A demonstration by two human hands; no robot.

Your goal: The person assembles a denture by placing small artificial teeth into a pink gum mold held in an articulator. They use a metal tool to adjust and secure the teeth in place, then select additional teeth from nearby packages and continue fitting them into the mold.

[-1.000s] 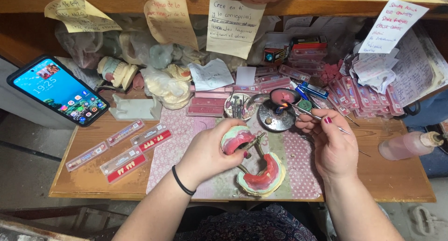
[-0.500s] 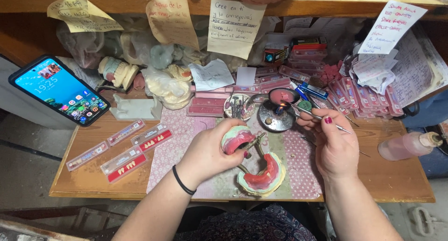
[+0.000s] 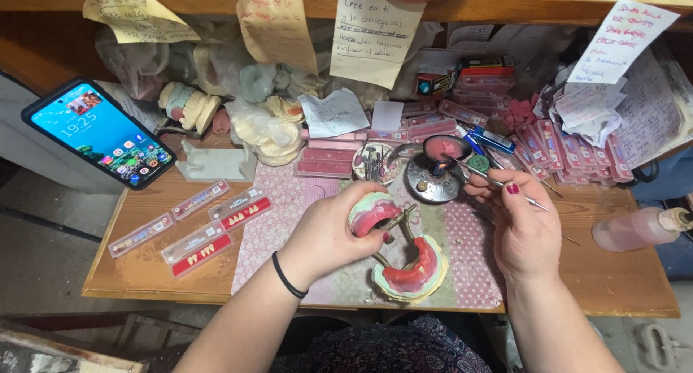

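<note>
My left hand (image 3: 333,232) grips the upper half of a hinged dental model (image 3: 375,215), a plaster cast with pink wax gums. The lower half (image 3: 413,270) rests on the patterned mat just below it. My right hand (image 3: 521,225) pinches a thin metal wax tool (image 3: 498,183), its tip held at the small flame of a round metal burner (image 3: 432,178). A small dish of pink wax (image 3: 444,149) sits right behind the burner.
A lit smartphone (image 3: 99,132) leans at the left. Tooth cards (image 3: 193,225) lie on the wooden bench (image 3: 621,286). Plaster casts (image 3: 260,124), pink wax boxes (image 3: 328,160) and paper notes crowd the back. A pink bottle (image 3: 635,228) lies at right.
My right hand has shifted slightly, keeping the tool tip at the flame. My left hand holds the model almost still.
</note>
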